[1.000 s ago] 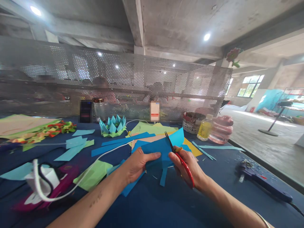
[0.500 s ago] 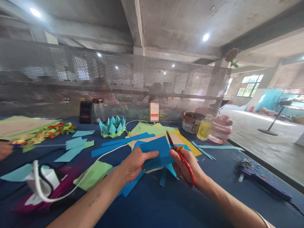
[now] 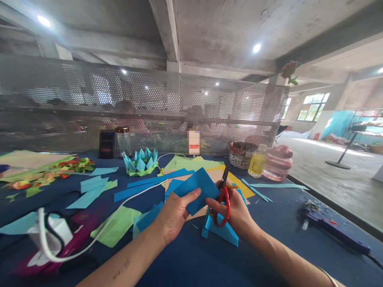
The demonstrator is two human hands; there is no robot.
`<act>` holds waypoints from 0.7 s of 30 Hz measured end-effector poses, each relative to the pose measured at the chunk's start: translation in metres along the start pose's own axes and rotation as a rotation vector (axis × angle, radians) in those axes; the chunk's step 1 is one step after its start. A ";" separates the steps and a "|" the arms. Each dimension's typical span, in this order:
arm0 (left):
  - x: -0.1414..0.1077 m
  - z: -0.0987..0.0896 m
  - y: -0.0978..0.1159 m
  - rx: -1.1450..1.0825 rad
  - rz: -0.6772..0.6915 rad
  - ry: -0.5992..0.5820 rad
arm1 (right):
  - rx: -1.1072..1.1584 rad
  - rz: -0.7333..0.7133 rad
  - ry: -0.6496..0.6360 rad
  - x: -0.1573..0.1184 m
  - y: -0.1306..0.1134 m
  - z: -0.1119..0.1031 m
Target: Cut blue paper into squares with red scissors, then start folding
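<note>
One sheet (image 3: 203, 182), left hand (image 3: 173, 214) holding, top corner (image 3: 203, 171) free

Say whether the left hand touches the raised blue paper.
Touching. The head view shows the left hand with its thumb lying on the raised blue paper.

I'm standing in a craft workshop, plainly: scissors (image 3: 224, 179), cut paper (image 3: 200, 183) and a glue gun (image 3: 335, 229) at a blue worktable (image 3: 191, 259), with a perforated metal partition (image 3: 161, 93) behind and bare concrete beams (image 3: 165, 28) overhead.

Glaring lamps (image 3: 256, 48), bright window (image 3: 313, 107), stretched edges
</note>
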State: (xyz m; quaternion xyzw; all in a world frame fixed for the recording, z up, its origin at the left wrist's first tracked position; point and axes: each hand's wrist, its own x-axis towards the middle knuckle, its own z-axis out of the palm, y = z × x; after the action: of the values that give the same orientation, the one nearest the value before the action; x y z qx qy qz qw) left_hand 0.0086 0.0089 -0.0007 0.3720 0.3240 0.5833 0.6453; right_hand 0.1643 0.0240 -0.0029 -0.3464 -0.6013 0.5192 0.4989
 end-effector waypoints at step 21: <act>0.014 -0.026 0.032 0.197 0.012 -0.124 | -0.122 0.074 -0.058 0.004 -0.011 -0.011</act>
State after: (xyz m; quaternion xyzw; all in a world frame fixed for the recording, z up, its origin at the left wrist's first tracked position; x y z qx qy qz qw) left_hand -0.0282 0.0272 0.0137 0.4711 0.3370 0.5281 0.6210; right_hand 0.1748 0.0279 0.0080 -0.3828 -0.6327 0.5097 0.4397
